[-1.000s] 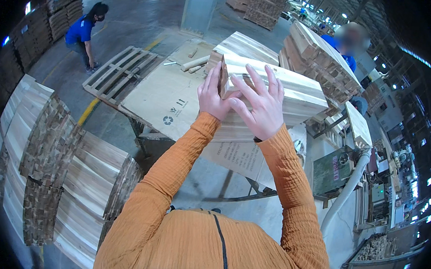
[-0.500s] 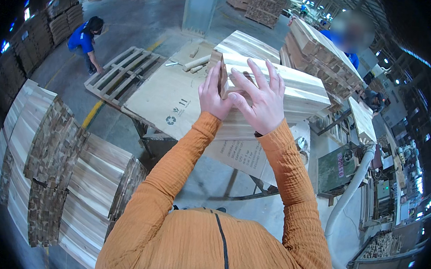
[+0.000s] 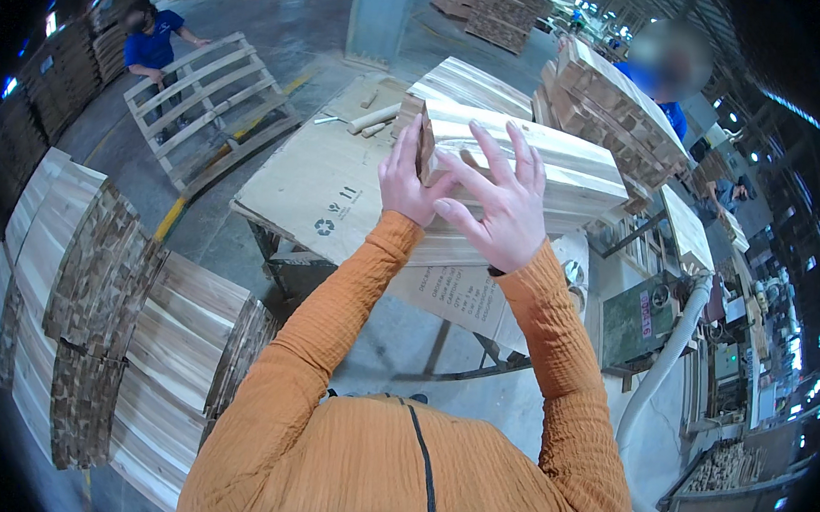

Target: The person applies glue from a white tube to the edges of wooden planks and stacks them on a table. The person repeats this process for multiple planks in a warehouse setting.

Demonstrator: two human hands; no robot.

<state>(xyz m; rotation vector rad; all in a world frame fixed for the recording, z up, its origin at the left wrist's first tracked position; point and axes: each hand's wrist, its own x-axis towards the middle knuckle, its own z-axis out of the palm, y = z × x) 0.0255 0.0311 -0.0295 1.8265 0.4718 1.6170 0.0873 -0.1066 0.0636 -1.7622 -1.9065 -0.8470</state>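
Note:
A block of pale wooden boards (image 3: 579, 172), packed tightly together, lies on a cardboard-covered table (image 3: 292, 188) in front of me. Against its left end rests my left hand (image 3: 403, 182), fingers stretched out and close together. My right hand (image 3: 509, 206) is spread over the top and near side of the boards, fingers apart, its thumb pointing toward the left hand. Neither hand is wrapped round anything. Behind this block sits another group of boards (image 3: 472, 83). A few round wooden sticks (image 3: 377, 120) lie on the cardboard to the left.
Tall stacks of boards (image 3: 184, 336) stand at my left. Beyond the table, a person in blue (image 3: 150, 48) holds a tilted wooden pallet (image 3: 207, 112). More stacked wood (image 3: 616, 109) is at the far right, with another person in blue (image 3: 670, 117) behind it. A pale hose (image 3: 655, 388) curves down at right.
My right hand has shifted slightly, its thumb and fingers spreading over the boards; my left hand stays almost in place. The person at far left has straightened up and lifted the pallet off the floor.

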